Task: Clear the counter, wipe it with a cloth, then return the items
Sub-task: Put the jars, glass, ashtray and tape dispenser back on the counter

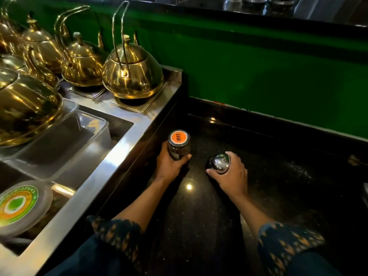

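Gripping a dark glass jar with a round orange-labelled lid (178, 144) at centre frame, left hand (169, 164) with fingers (186, 156) wrapped round the jar's side, thumb on the far side, clamped on the glass. Standing upright on the glossy black speckled stone counter (278, 176), right against the steel unit's dark side wall. Cupping a shiny rounded steel container (220, 163) just right of the jar, right hand (232, 174) with fingers curled over its far side and thumb along the near side, closed on the metal; whether resting on the counter or lifted slightly cannot be told. Jar and steel container near each other, not touching. Dark patterned sleeves (117, 230) covering both forearms at the lower edge of the frame.

Filling the left half, a raised stainless steel unit (127, 148) with a sunken well. Sitting along its upper left, several polished brass kettles with tall arched handles (132, 76), the nearest on a square mat. Lying in the well, clear plastic rectangular trays (65, 140) and, at lower left, a round tub lid with a green and orange label (19, 205). Running behind the counter across the upper right, a bright green wall panel (278, 66).
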